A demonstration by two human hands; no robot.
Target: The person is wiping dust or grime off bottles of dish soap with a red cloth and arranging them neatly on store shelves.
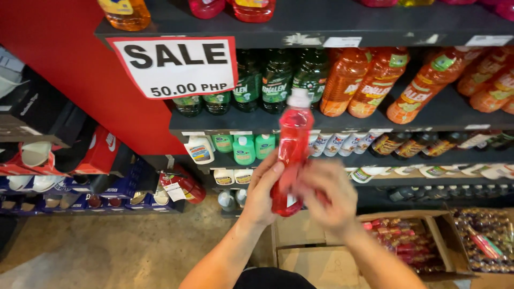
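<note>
I hold a red bottle (293, 144) with a white cap upright in front of dark shop shelves (300, 29). My left hand (262, 190) wraps its left side and lower half. My right hand (327, 195), blurred, is on the bottle's lower right side. Behind the bottle stand green bottles (278, 80) and orange bottles (369, 80) on the middle shelf.
A white sale sign (176, 64) hangs from the top shelf's edge. Small green bottles (245, 149) and white ones sit lower down. An open cardboard box (407, 246) of red bottles stands on the floor at right. A red wall and stacked boxes (80, 160) fill the left.
</note>
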